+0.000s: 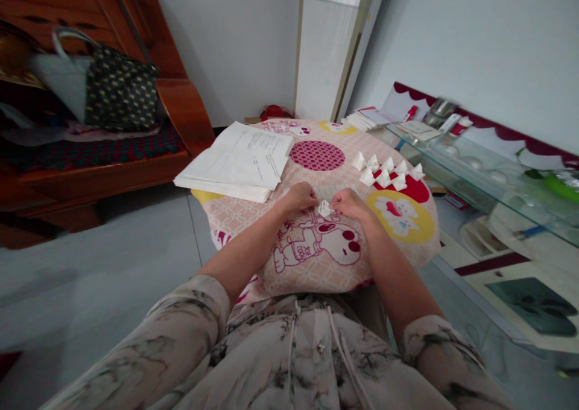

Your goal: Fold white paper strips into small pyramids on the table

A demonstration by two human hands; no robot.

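Observation:
Over the near middle of the round table, a small folded paper (324, 208) with printed writing sits between my two hands. My left hand (300, 197) is closed, its fingertips pinching the left side of the folded paper. From the other side, my right hand (349, 204) pinches the right edge with thumb and finger. A pale printed paper (326, 190) lies flat just behind the hands, partly covered by them. To the right stand several small white folded paper pieces (383, 178), grouped in rows with pointed tops.
A thick stack of printed sheets (246, 157) lies at the table's left. The patterned tablecloth (253, 235) covers the table. On the right is a glass shelf unit (488, 187) bearing cups and small items. A wooden bench (181, 114) with a dotted bag (120, 87) stands left.

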